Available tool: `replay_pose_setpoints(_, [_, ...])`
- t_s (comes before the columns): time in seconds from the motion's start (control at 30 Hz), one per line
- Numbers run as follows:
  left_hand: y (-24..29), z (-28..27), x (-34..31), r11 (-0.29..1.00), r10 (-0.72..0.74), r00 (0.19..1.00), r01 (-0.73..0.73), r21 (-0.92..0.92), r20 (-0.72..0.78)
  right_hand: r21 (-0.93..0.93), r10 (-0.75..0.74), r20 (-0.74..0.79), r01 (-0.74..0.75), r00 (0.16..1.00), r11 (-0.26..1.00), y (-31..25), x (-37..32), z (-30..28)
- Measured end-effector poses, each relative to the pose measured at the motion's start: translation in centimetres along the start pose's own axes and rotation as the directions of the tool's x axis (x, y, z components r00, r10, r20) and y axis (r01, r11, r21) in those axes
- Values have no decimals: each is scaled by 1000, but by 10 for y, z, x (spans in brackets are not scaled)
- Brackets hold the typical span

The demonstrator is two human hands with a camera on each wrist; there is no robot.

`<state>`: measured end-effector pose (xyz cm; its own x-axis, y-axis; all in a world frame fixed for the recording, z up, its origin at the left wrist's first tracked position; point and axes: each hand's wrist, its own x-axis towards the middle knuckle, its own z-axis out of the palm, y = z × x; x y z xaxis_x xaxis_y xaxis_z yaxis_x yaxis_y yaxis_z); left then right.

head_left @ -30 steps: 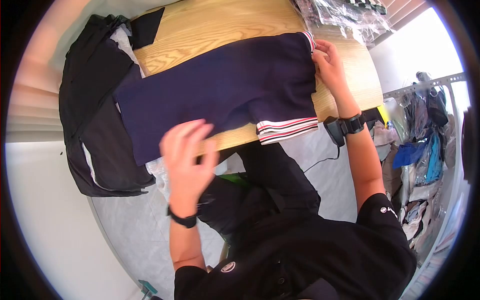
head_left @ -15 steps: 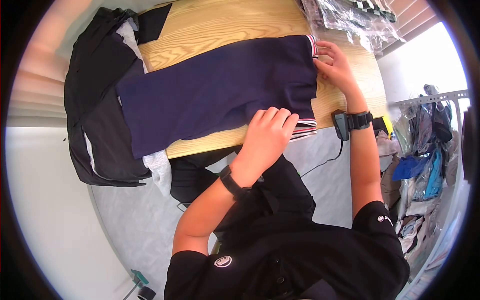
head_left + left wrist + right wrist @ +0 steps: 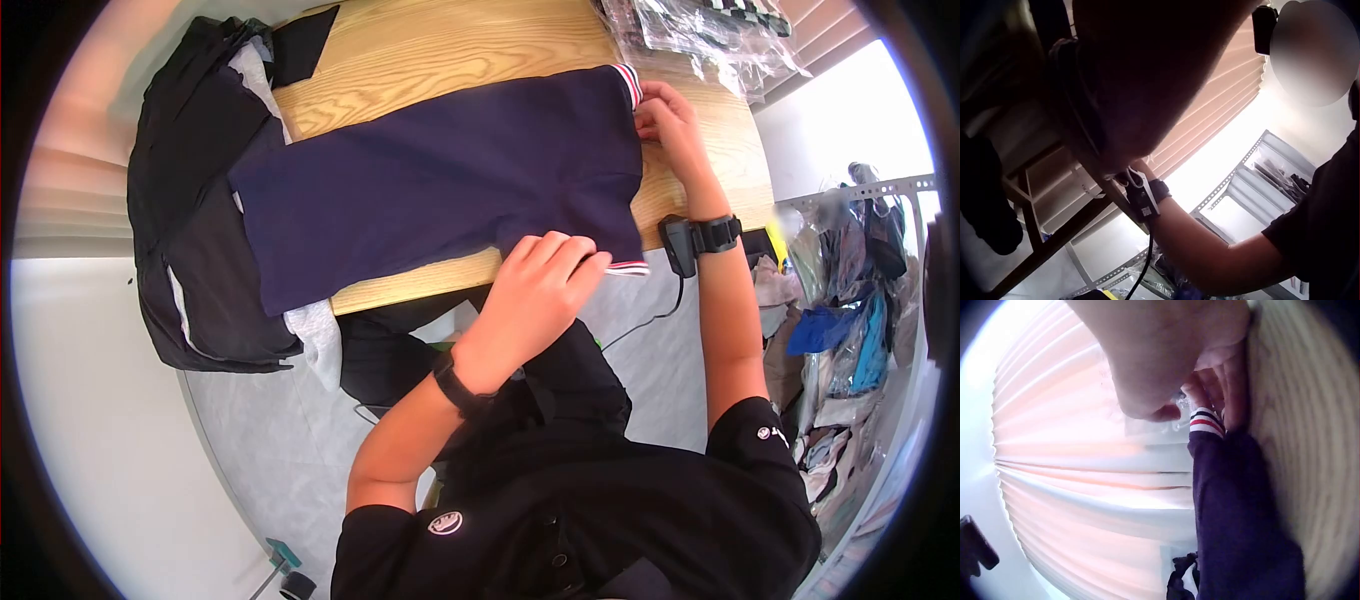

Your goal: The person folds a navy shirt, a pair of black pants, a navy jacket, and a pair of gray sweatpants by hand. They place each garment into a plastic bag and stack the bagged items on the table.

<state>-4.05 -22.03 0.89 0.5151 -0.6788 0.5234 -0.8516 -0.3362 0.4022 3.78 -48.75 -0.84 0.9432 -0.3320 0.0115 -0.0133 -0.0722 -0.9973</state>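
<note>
A navy garment (image 3: 400,190) with white, red and black striped trim lies flat across the wooden table (image 3: 420,50). At its lower right corner my left hand (image 3: 545,275) curls its fingers over the edge and grips the striped trim (image 3: 630,269), covering most of it. My right hand (image 3: 672,125) is at the upper right corner, with curled fingers holding the striped band (image 3: 628,85) there. In the right wrist view, the fingers of that hand (image 3: 1179,369) meet the striped cuff (image 3: 1207,422), while its thumb stands apart.
Black clothing (image 3: 205,230) is heaped at the table's left end, with light grey fabric (image 3: 318,340) hanging beneath. Clear plastic packages (image 3: 700,45) lie at the far right. A rack of bagged clothes (image 3: 850,280) stands on the right. A cable (image 3: 650,325) runs from the right wrist device.
My left hand has come from the left side of the garment to its lower right trim. The garment's right end is now straighter and pulled slightly right, with the right hand staying at the upper corner.
</note>
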Motion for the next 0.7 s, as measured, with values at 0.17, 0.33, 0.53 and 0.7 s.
replay_pose_setpoints(0.17, [-1, 1, -9, 995, -53, 991, 62, -76, 122, -115, 36, -27, -39, 999, 993, 9, 4, -2])
replay_pose_setpoints(0.33, [-9, -9, -22, 992, -92, 993, 85, 91, 74, -180, -2, -40, -5, 999, 984, 12, 3, -2])
replay_pose_setpoints(0.53, [-7, -15, -28, 993, -117, 989, 117, -2, 96, -261, -61, -106, 31, 992, 965, 11, 2, 2])
replay_pose_setpoints(0.7, [-7, -11, -32, 992, -129, 988, 128, 22, 89, -547, -156, -73, 91, 985, 832, 2, 4, 13])
